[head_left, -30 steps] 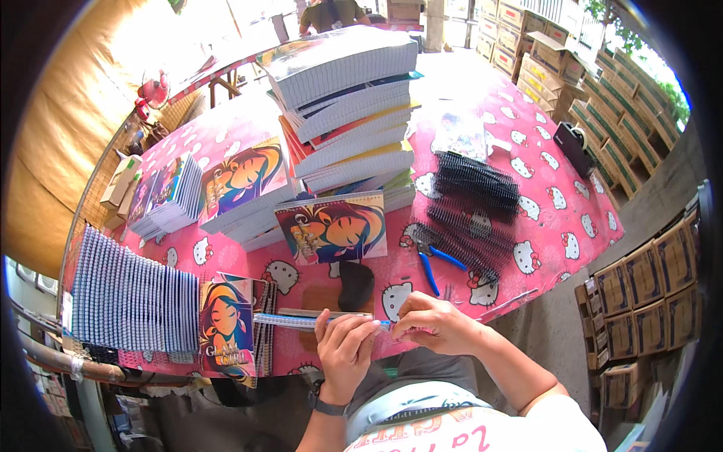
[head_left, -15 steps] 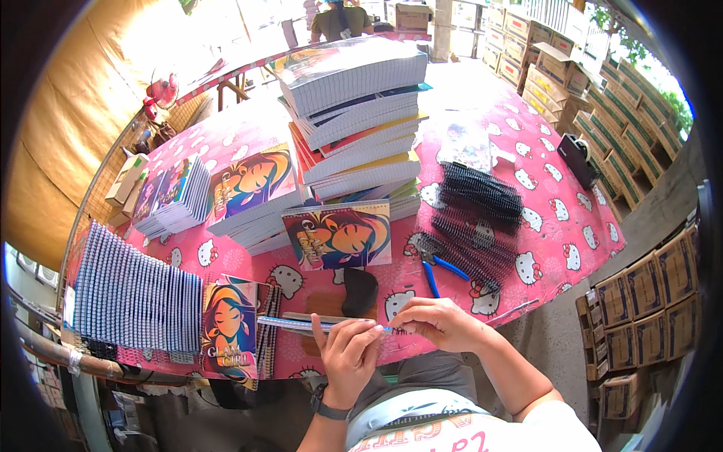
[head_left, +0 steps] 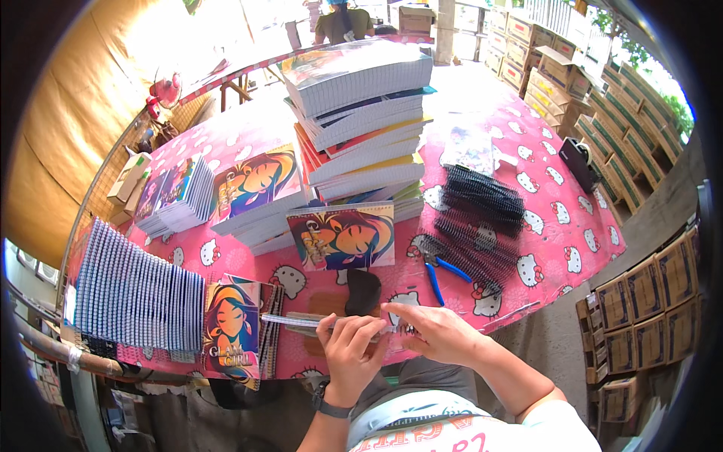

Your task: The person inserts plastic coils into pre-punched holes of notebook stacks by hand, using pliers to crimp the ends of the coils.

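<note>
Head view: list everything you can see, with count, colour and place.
Table: one, pink patterned cloth, centre.
Notebook stack: one tall pile, white edges, table middle.
Cover notebook: one, colourful, in front of the pile.
Fanned notebooks: many, blue-white, left edge.
Spiral coils: a heap, black, right of the pile.
Pliers: one, blue handles, beside the coils.
Cartons: many, brown, right.
Person: one, far end.
Thin notebook: one, held flat at the near edge.
Left hand: on the thin notebook.
Right hand: at its right end.
</note>
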{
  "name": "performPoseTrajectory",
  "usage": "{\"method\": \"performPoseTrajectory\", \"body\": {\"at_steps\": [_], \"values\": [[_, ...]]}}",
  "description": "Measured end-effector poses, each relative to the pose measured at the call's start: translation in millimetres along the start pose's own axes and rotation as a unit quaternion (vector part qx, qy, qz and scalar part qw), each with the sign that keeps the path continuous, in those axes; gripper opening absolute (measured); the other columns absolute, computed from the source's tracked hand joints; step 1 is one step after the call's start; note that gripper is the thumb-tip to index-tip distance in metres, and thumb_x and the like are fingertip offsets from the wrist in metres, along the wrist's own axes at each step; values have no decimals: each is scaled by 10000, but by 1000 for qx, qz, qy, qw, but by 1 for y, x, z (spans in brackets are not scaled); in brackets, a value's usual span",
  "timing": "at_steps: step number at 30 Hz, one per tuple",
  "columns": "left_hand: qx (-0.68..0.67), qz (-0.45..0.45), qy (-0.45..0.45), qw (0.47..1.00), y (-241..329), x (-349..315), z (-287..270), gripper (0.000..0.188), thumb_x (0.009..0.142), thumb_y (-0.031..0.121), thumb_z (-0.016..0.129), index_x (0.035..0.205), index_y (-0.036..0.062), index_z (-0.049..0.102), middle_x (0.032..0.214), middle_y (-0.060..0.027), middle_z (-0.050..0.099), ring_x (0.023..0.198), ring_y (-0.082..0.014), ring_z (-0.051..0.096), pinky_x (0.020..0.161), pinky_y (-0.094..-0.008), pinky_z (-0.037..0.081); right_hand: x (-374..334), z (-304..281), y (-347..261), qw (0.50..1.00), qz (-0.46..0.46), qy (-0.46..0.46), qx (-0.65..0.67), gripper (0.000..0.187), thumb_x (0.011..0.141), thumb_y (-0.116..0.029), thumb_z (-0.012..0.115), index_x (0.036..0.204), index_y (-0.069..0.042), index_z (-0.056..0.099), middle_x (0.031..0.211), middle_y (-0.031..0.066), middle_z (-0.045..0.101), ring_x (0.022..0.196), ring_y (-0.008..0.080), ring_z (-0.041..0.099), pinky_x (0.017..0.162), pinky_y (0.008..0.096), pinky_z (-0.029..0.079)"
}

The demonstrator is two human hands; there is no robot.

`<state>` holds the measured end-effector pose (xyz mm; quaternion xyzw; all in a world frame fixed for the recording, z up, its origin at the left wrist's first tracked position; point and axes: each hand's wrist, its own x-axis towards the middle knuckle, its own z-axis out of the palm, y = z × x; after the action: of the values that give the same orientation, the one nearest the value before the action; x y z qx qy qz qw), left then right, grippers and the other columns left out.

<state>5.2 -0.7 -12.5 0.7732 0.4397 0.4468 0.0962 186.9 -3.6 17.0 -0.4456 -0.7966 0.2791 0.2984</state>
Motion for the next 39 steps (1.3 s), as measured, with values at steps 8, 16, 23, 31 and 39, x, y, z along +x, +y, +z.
{"method": "performPoseTrajectory", "body": {"at_steps": [8,16,23,31,39], "values": [[-10,29,-42,999,-2,3,0,126,754,179,713,865,170,655,843,45,630,815,-158,573,869,-380,268,-6,0,7,1000,-4,7,-21,239,784,-95,677,986,-26,571,855,115,591,803,310,603,665,381,492],[-25,-5,-23,999,0,4,3,112,783,226,681,844,145,635,776,22,639,778,-162,575,864,-368,278,-4,2,5,999,-29,38,1,193,802,-132,663,947,-21,602,820,120,576,750,311,604,631,390,502],[-56,-47,16,997,6,5,6,92,738,118,651,826,127,625,739,7,641,721,-169,583,849,-356,307,-4,12,9,997,-54,58,9,249,729,-83,677,964,-28,615,773,108,601,676,290,615,596,377,511],[-93,-13,-27,995,-3,6,-7,219,708,53,637,915,126,628,817,19,643,771,-174,595,877,-354,304,-3,5,1,997,-2,47,62,264,758,-65,658,1009,-31,582,858,131,581,758,290,608,643,366,510],[19,48,-106,993,-10,0,-7,223,765,187,686,981,175,632,899,48,625,877,-138,585,906,-395,276,-3,-4,3,999,-21,-27,-43,179,824,-66,598,995,-31,554,866,120,536,806,326,587,658,407,492]]}}
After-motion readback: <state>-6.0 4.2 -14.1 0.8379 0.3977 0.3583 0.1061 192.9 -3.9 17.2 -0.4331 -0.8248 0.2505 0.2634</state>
